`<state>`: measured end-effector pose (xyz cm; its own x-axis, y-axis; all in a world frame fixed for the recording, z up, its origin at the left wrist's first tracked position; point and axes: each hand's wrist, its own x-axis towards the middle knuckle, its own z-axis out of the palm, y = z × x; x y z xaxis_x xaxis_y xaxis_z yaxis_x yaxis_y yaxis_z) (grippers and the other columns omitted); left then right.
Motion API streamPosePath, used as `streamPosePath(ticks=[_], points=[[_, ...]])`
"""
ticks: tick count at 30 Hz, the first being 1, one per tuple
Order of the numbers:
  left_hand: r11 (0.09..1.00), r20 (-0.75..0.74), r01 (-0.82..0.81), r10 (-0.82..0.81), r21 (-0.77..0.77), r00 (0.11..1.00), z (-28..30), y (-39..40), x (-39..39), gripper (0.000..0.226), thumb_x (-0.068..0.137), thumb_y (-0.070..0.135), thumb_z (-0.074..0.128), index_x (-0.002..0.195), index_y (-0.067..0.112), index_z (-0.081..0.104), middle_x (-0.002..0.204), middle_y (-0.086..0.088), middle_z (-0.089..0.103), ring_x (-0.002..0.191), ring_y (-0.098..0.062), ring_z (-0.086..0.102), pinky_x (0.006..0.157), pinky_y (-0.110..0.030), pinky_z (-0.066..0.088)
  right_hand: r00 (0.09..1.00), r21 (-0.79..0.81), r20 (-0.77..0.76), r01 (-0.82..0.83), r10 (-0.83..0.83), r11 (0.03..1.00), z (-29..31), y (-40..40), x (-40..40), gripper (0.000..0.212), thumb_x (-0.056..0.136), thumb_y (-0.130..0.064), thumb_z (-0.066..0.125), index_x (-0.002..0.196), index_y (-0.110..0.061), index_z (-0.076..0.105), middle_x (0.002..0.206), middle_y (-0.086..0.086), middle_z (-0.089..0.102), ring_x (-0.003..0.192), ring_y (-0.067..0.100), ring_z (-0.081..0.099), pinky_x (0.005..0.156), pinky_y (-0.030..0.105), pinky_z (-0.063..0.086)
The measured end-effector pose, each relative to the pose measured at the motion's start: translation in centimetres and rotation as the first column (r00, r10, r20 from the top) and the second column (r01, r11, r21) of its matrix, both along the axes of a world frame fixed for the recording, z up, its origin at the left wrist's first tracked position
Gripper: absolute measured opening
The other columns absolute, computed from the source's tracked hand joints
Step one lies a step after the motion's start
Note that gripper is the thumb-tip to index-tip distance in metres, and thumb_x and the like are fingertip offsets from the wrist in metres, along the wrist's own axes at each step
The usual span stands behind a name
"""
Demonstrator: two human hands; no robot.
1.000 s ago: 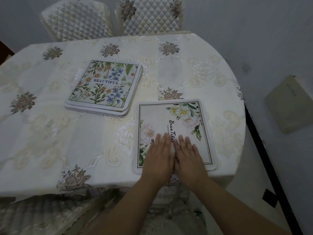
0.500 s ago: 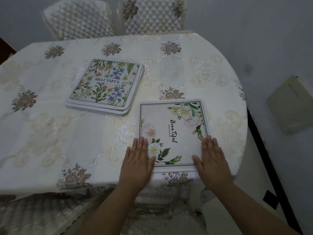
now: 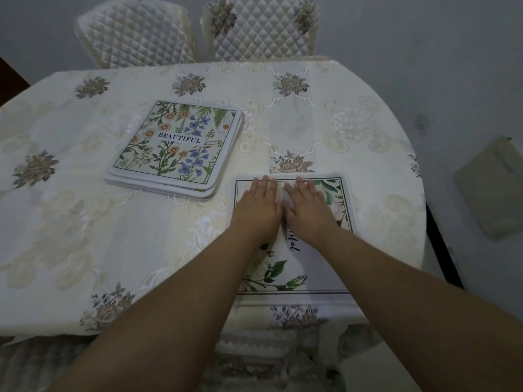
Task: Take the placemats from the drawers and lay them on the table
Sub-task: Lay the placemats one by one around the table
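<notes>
both hands (image 3: 283, 206) moved from near corners to far edge, placemat (image 3: 325, 274) flat

Dim, flat, bluish-grey light with no plain source; shadows are faint and soft, with no glare. Wide-angle distortion bows the table (image 3: 396, 154) edge and stretches the forearms at the bottom. Focus is fair at centre, softer and darker toward the corners.

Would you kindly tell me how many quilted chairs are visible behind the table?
2. One quilted chair stands at the far left of the table, the other just to its right. Others may be outside the view.
</notes>
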<state>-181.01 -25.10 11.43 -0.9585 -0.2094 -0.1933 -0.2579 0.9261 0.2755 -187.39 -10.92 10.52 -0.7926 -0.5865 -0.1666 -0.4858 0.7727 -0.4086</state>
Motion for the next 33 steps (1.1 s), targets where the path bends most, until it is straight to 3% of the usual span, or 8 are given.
streamPosePath(ticks=[5, 9, 14, 18, 21, 25, 30, 33], points=[[0.991, -0.046, -0.078, 0.073, -0.11, 0.996, -2.9, -1.7, 2.7, 0.072, 0.103, 0.061, 0.014, 0.164, 0.027, -0.001, 0.171, 0.001, -0.006, 0.157, -0.019, -0.012, 0.127, -0.044, -0.003, 0.976, 0.108, -0.215, 0.044, -0.02, 0.993, -2.1, 3.3, -2.3, 0.069, 0.097, -0.066, 0.022, 0.159, -0.035, 0.014, 0.167, -0.006, 0.01, 0.154, 0.021, 0.004, 0.123, 0.047, 0.006], [0.985, -0.111, -0.15, 0.14, -0.089, 0.984, -3.5, -3.2, 3.3, 0.078, 0.102, 0.062, 0.017, 0.164, 0.018, 0.0, 0.172, -0.002, -0.004, 0.157, -0.017, -0.009, 0.128, -0.041, 0.001, 0.953, 0.059, -0.183, 0.256, -0.242, 0.965, -2.7, 6.5, -4.6, 0.076, 0.095, -0.07, 0.021, 0.159, -0.03, 0.013, 0.167, -0.005, 0.01, 0.154, 0.018, 0.006, 0.123, 0.046, 0.01], [0.974, -0.091, -0.228, 0.226, -0.011, 0.97, -3.4, -3.7, 4.0, 0.075, 0.104, 0.056, 0.016, 0.163, 0.015, -0.005, 0.171, -0.002, -0.008, 0.157, -0.015, -0.011, 0.128, -0.039, -0.001, 0.944, 0.04, -0.182, 0.287, -0.276, 0.957, -3.0, 7.1, -4.6, 0.079, 0.096, -0.069, 0.02, 0.16, -0.023, 0.01, 0.167, 0.002, 0.011, 0.154, 0.018, 0.006, 0.124, 0.042, 0.006], [0.982, -0.19, -0.16, 0.138, -0.103, 0.972, -1.8, -5.6, 4.6, 0.061, 0.107, 0.042, 0.027, 0.162, 0.016, 0.023, 0.168, -0.001, 0.023, 0.153, -0.019, 0.024, 0.122, -0.04, 0.025, 0.952, 0.104, -0.158, 0.278, -0.261, 0.955, -2.7, 6.9, -5.4, 0.08, 0.096, -0.067, 0.019, 0.16, -0.02, 0.008, 0.167, 0.005, 0.008, 0.154, 0.021, 0.006, 0.123, 0.044, 0.006], [0.953, -0.303, -0.257, 0.201, -0.158, 0.932, -0.2, -9.3, 5.5, 0.054, 0.102, 0.033, 0.038, 0.155, 0.02, 0.042, 0.16, 0.0, 0.041, 0.146, -0.021, 0.038, 0.116, -0.044, 0.037, 0.957, 0.168, -0.161, 0.266, -0.24, 0.949, -1.4, 5.5, -5.7, 0.076, 0.096, -0.055, 0.029, 0.159, -0.015, 0.013, 0.166, 0.014, 0.012, 0.152, 0.029, 0.012, 0.123, 0.049, 0.009], [0.938, -0.286, -0.329, 0.288, -0.106, 0.914, 0.0, -12.7, 6.2, 0.044, 0.1, 0.027, 0.046, 0.143, 0.018, 0.056, 0.153, -0.006, 0.05, 0.141, -0.024, 0.047, 0.107, -0.046, 0.046, 0.98, 0.001, -0.137, 0.148, -0.146, 0.989, 0.9, 2.0, -3.7, 0.077, 0.091, -0.036, 0.056, 0.158, -0.017, 0.023, 0.165, 0.013, 0.017, 0.151, 0.032, 0.016, 0.122, 0.045, 0.01], [0.918, -0.286, -0.396, 0.372, -0.03, 0.883, 0.9, -13.9, 5.8, 0.033, 0.097, 0.031, 0.055, 0.127, 0.02, 0.065, 0.124, -0.001, 0.067, 0.114, -0.026, 0.058, 0.089, -0.041, 0.048, 0.994, -0.291, 0.102, 0.074, -0.046, 0.954, 3.7, -3.1, 1.8, 0.061, 0.099, -0.033, 0.055, 0.155, -0.023, 0.033, 0.16, -0.002, 0.031, 0.148, 0.016, 0.023, 0.119, 0.031, 0.014], [0.926, -0.307, -0.352, 0.299, -0.136, 0.904, 1.8, -15.0, 3.9, 0.027, 0.091, 0.042, 0.064, 0.112, 0.025, 0.073, 0.108, 0.003, 0.07, 0.103, -0.024, 0.06, 0.081, -0.039, 0.051, 0.993, -0.344, 0.12, 0.032, 0.011, 0.938, 4.4, -4.9, 4.0, 0.057, 0.099, -0.031, 0.055, 0.153, -0.025, 0.036, 0.155, -0.005, 0.037, 0.143, 0.012, 0.029, 0.114, 0.023, 0.017]])
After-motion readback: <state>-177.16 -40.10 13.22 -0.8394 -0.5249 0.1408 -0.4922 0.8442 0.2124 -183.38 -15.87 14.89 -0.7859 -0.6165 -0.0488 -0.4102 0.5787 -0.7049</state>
